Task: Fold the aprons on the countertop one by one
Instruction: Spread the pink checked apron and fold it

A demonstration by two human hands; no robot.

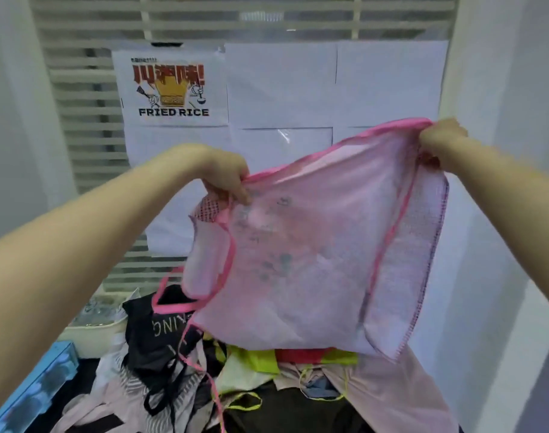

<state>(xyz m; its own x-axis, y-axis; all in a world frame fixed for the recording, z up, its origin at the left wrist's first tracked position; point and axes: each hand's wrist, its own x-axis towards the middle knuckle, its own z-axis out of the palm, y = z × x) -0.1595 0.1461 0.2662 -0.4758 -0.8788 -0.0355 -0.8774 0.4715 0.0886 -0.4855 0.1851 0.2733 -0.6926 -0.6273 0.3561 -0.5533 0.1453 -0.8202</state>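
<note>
Forearms rise from the lower frame. Left hand (227, 176): fingers curled, pinching the pink-trimmed top edge of the pink apron (301, 254). Right hand (440, 135): fingers bunched, gripping the opposite corner. Apron hangs stretched between them, above the heap of unfolded aprons (242, 370) on the countertop, probably to find its edges before folding. Black apron (160, 329): partial lettering "KING". Wall poster (173, 89): "FRIED RICE".

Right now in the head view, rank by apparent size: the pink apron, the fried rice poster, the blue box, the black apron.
1. pink apron
2. fried rice poster
3 and 4. black apron and blue box: alike, both partly hidden, unranked.
</note>
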